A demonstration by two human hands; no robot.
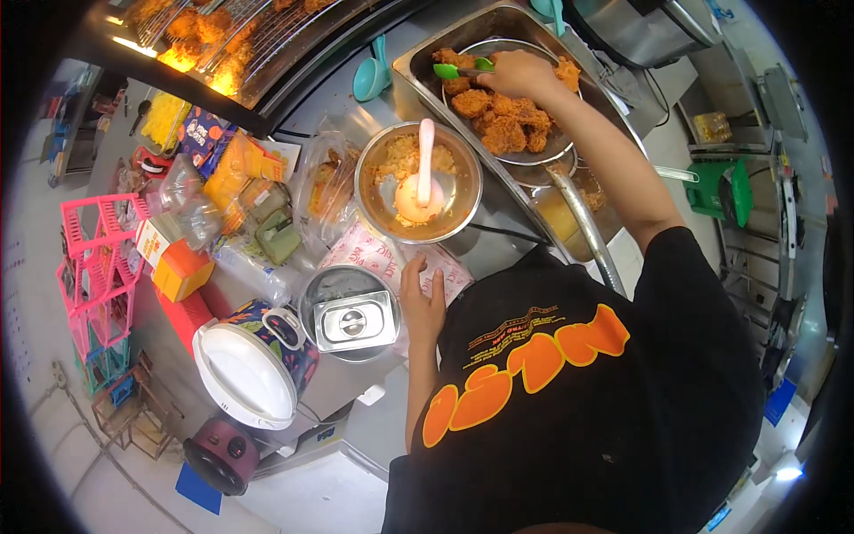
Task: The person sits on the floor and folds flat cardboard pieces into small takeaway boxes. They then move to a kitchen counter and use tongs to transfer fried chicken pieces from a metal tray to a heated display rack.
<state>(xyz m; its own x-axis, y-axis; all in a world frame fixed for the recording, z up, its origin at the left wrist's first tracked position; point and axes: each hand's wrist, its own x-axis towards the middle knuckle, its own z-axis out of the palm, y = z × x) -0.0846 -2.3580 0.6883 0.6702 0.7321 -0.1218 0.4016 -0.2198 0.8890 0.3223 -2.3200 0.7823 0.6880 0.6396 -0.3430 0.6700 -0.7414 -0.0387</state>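
My right hand (527, 76) is closed on a pair of tongs with green tips (447, 71), over a pile of fried chicken (505, 125). The chicken lies in a round wire strainer (534, 160), which rests in a deep metal tray (411, 69). Nearer to me, my left hand (423, 301) grips pink-and-white printed paper (363, 253), its thumb and forefinger apart over the paper. Between the hands' work areas stands a steel bowl (363, 198) with orange-yellow crumbly food and a pale pink ladle (425, 169).
Beside my left hand is a metal bowl (311, 298) with a lidded steel container (356, 322) on it. A white-lidded appliance (245, 374), plastic bags and pink baskets (100, 267) crowd the left. More fried pieces sit on a lit rack (200, 44). A turquoise scoop (372, 78) lies nearby.
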